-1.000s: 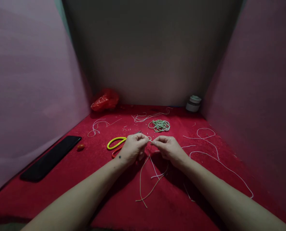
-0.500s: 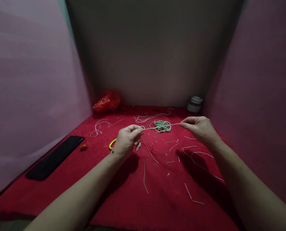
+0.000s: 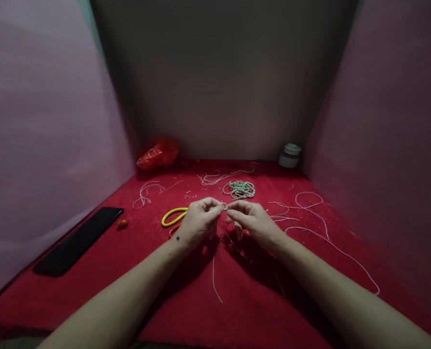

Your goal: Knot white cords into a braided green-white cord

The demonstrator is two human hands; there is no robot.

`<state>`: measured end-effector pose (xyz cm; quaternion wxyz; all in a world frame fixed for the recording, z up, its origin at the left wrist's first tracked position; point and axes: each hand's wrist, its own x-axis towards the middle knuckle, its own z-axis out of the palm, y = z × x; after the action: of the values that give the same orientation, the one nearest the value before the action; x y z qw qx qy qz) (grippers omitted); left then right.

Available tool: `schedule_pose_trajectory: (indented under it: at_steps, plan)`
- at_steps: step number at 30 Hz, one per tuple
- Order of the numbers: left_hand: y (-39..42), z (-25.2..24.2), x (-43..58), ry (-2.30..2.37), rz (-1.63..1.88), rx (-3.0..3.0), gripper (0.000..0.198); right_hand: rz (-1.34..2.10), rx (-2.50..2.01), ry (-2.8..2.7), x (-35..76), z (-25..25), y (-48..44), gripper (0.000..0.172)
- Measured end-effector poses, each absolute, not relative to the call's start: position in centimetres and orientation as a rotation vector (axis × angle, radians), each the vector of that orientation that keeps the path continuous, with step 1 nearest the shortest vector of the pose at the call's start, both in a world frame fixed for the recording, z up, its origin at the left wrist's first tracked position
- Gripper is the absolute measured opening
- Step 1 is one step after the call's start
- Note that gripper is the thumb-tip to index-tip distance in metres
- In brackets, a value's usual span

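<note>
My left hand [image 3: 201, 219] pinches a small ring of pale cord [image 3: 224, 207] between thumb and forefinger. On the other side of that ring, the thumb and forefinger of my right hand [image 3: 251, 219] are pinched together at it, so the fingertips of both hands nearly meet. Behind the hands lies a tangled green and white braided cord [image 3: 240, 190]. Beside my left wrist, a yellow loop handle [image 3: 175, 211] shows, with an orange-red one below it, probably scissors; the rest is hidden. A loose thin cord [image 3: 213, 271] lies below the hands.
Thin pale cords [image 3: 326, 224] and offcuts spread over the red cloth [image 3: 186, 315]. A black phone-like slab [image 3: 79, 241] and a small orange-red object [image 3: 122, 224] lie left. At the back stand a red plastic bag [image 3: 159, 154] and a lidded jar [image 3: 290, 156]. Pink walls flank the cloth.
My right hand has moved left to meet my left hand; the cord stretched between them no longer shows taut. My left hand has shifted slightly right and nearer me.
</note>
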<state>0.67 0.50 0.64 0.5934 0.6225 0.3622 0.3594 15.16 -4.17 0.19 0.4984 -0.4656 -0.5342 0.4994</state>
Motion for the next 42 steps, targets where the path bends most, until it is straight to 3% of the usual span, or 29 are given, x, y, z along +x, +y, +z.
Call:
schedule_pose_trajectory:
  at_steps: [21, 29, 42]
  plan:
    - [0.4, 0.2, 0.9, 0.873, 0.742, 1.519, 0.017, 1.239, -1.216, -1.113, 15.1, -0.9, -3.8, 0.03]
    - [0.7, -0.2, 1.0, 0.976, 0.809, 1.574, 0.018, 1.305, -1.23, -1.097, 15.3, -0.4, -4.1, 0.022]
    - [0.8, -1.5, 0.7, 0.974, 0.999, 2.34, 0.007, 1.332, -1.211, -1.034, 15.3, -0.8, -4.3, 0.021]
